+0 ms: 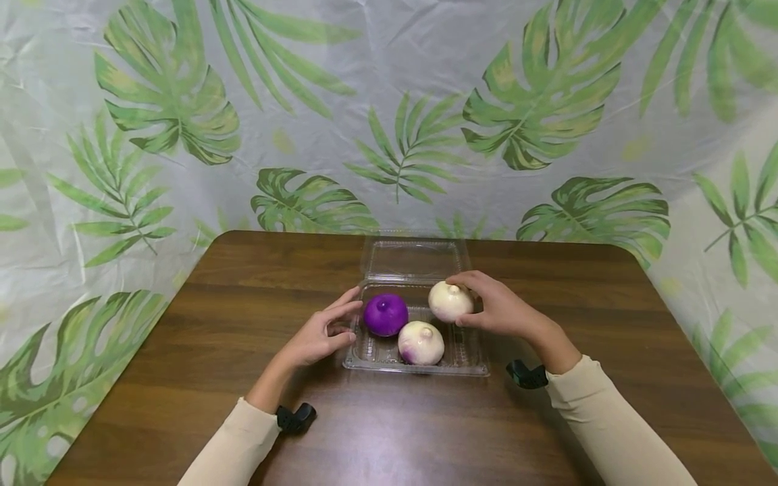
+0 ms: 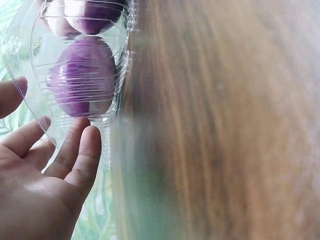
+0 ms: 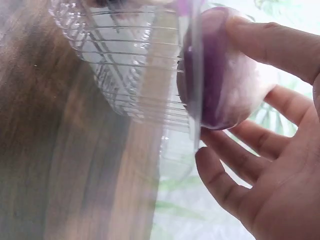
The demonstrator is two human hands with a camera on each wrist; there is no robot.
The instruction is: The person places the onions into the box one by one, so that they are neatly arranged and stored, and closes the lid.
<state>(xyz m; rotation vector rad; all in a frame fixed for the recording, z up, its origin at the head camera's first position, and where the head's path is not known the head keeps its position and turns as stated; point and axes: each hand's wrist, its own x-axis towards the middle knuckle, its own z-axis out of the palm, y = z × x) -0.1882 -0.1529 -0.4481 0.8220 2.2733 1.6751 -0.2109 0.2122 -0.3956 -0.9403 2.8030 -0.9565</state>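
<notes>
White round onion (image 1: 450, 301) with a faint purple blush, grasped by the right hand (image 1: 504, 310), whose fingers and thumb curl round it at the far right corner of the clear ribbed plastic clamshell tray (image 1: 471, 358); from the right wrist view the fingertips (image 3: 260, 40) press its skin and the onion (image 3: 227, 75) sits against the tray's wall (image 3: 125, 75). Solid purple round onion (image 1: 385, 314) lies in the tray's left half; from the left wrist view it (image 2: 82, 75) shows through the ribbed wall (image 2: 117, 107). Second white round onion with a purple patch (image 1: 421, 343) lies at the tray's near edge, just beside the purple one. Left hand (image 1: 325, 331) is released, fingers relaxed and slightly bent, touching the tray's left wall and holding nothing. Hinged transparent lid (image 1: 415, 258) lies open flat behind the tray. Tray rests on the dark brown wooden table (image 1: 182, 337); leaf-printed white curtain (image 1: 389, 101) hangs behind the table.
</notes>
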